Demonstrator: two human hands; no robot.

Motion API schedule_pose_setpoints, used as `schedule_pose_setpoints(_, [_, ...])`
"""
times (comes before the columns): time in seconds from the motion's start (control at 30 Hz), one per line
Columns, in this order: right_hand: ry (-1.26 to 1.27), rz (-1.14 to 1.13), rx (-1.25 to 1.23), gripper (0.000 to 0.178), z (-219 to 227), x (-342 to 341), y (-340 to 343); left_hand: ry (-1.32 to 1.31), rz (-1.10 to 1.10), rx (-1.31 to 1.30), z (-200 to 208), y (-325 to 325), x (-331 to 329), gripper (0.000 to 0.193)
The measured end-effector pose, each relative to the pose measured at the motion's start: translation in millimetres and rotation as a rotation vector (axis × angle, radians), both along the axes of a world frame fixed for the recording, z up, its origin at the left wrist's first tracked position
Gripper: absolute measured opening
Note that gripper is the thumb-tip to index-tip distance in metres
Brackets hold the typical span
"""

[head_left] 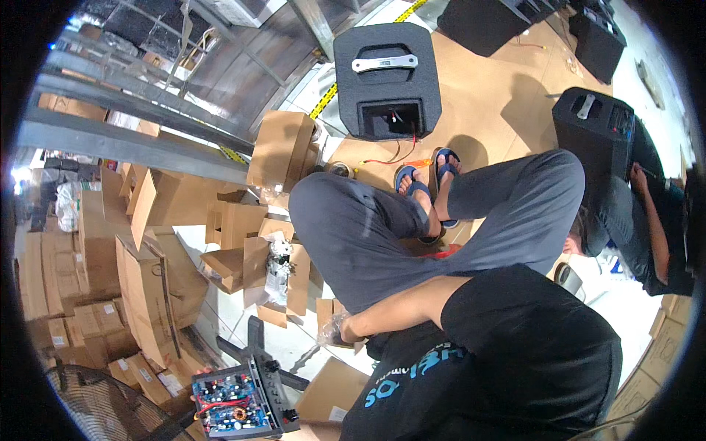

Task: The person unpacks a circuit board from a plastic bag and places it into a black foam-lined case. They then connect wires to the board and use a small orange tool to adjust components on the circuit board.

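Note:
At the lower left, my left hand [204, 372] holds an amplifier module [234, 403], fingertips at its far edge, the palm hidden underneath. Its blue circuit board faces up, with red wires and a copper coil; black knobs line the side panel. My right arm crosses my body to the left. There my right hand [351, 329] is closed on a crumpled clear plastic bag [332, 328] at a small cardboard box [323, 309]; its fingertips are partly hidden. In front of my feet stands a black speaker cabinet [388, 81] with a silver handle, and wires hang from its opening.
An opened carton [254, 275] holds a plastic-wrapped item [279, 268]. Cardboard boxes [143, 294] crowd the left, beside a fan [110, 404] and metal rack beams [140, 140]. At right, a co-worker's hand [638, 176] is at another speaker [588, 121]. More black speakers [482, 26] stand behind.

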State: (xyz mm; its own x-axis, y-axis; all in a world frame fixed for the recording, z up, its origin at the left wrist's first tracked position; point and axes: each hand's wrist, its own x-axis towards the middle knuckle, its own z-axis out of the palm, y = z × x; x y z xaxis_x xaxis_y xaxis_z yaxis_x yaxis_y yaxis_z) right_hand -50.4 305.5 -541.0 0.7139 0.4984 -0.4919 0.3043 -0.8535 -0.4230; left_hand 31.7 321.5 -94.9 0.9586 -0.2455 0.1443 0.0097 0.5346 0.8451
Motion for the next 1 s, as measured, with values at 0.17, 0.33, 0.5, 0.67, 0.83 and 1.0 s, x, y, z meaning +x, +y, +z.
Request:
schedule_pose_setpoints(0.17, [-0.019,0.095,0.16,0.041,120.2,-14.1,-73.9,0.085,0.027,-0.029,3.1,-28.4,-7.2,0.107])
schedule_pose_setpoints(0.33, [0.118,-0.334,1.083,0.041,229.1,-51.1,-261.8,0.028,-0.137,-0.025,-10.4,-79.7,-4.4,0.107])
schedule_pose_setpoints(0.5, [0.283,-0.883,1.67,0.085,255.4,-150.2,-385.3,0.067,-0.725,-0.237,-32.2,-171.7,-18.3,0.114])
schedule_pose_setpoints(0.67, [0.194,-0.935,2.251,0.102,273.1,-212.8,-348.6,0.348,-0.67,-0.204,-42.5,-253.2,-56.6,0.106])
schedule_pose_setpoints(0.83, [-0.333,-1.23,2.165,0.152,275.8,-227.4,-314.3,0.377,-0.68,-0.312,-68.6,-298.3,-80.6,0.101])
schedule_pose_setpoints(1.0, [-0.597,-1.235,2.226,0.151,266.0,-214.6,-317.9,0.245,-0.502,-0.044,-90.8,-311.3,-109.3,0.102])
